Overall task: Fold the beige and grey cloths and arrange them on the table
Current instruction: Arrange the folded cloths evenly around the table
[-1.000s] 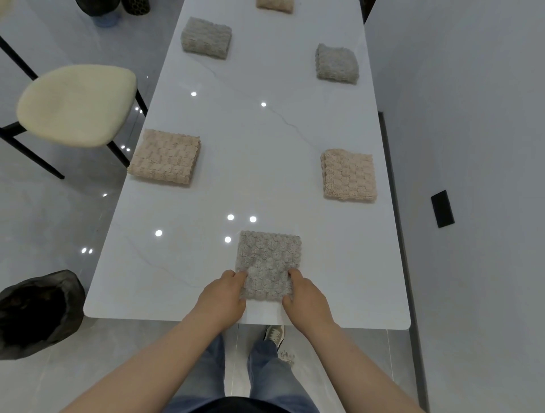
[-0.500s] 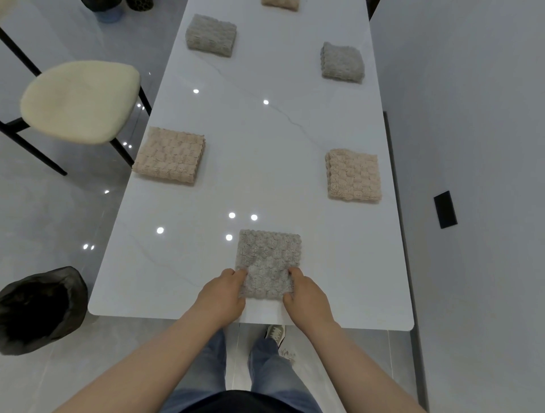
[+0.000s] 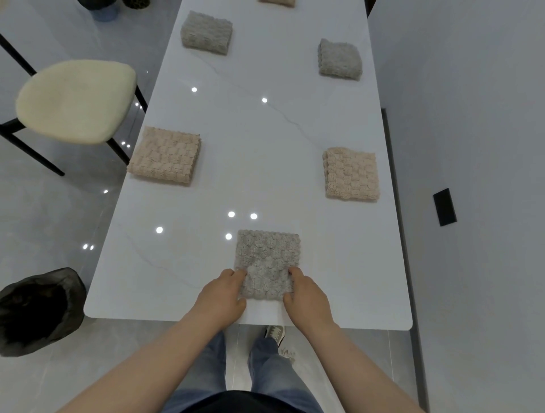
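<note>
grey cloth [image 3: 267, 259], the folded square one: where does it sit?

flat on the worktop [image 3: 259, 153], at the middle of the near edge, its near side just short of that edge.

and the hands?

the left hand [image 3: 222, 294] has curled fingers pinching the cloth's near left corner. the right hand [image 3: 306, 297] pinches the near right corner the same way. both hands are knuckles up, with the cloth between them.

is the cloth lifted?

the far half lies flat. whether the near corners are off the surface i cannot tell.

what lies further out?

a left beige cloth [image 3: 165, 154], folded, at the left edge about halfway along, and a right beige cloth [image 3: 351, 174], folded, near the right edge opposite it. both are well apart from the hands.

beyond those?

a far left grey cloth [image 3: 206, 31] by the left edge and a far right grey cloth [image 3: 339, 59] near the right edge, both folded. at the far end a strip of one more beige cloth, the last beige cloth [image 3: 277, 2], is cut off by the frame.

off the worktop?

a cream-seated chair [image 3: 73, 100] beside the left edge, a black bag [image 3: 35, 309] on the floor by the near left corner, and the person's jeans [image 3: 265, 371] and one shoe [image 3: 275, 333] below the near edge.
</note>
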The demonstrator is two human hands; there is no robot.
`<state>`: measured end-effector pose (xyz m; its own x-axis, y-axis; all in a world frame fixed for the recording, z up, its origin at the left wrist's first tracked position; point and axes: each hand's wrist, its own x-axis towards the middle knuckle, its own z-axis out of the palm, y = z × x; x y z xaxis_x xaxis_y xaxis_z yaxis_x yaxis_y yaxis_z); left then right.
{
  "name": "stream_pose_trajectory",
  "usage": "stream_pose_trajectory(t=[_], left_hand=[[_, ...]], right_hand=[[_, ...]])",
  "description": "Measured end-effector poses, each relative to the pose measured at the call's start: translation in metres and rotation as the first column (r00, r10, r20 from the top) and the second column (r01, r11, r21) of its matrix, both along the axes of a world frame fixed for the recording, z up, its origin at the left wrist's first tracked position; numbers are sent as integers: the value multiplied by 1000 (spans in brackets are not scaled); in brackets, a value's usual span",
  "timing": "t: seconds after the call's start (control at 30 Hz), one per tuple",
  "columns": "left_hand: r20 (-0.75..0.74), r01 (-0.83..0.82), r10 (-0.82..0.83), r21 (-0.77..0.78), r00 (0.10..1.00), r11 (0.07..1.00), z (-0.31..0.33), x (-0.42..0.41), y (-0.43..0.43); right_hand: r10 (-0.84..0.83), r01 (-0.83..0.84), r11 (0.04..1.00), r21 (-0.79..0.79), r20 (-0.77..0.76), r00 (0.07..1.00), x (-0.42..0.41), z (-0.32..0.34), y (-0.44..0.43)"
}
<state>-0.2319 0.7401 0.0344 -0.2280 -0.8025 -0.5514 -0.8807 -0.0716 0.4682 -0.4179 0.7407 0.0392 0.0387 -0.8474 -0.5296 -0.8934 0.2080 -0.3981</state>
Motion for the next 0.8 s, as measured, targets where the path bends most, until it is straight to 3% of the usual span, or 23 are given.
stream_pose_trajectory(t=[0.8], left_hand=[[23,-32,31,4,999,999,2,-9,-5]], right_hand=[[-34,33,999,28,34,999,3,4,-6]])
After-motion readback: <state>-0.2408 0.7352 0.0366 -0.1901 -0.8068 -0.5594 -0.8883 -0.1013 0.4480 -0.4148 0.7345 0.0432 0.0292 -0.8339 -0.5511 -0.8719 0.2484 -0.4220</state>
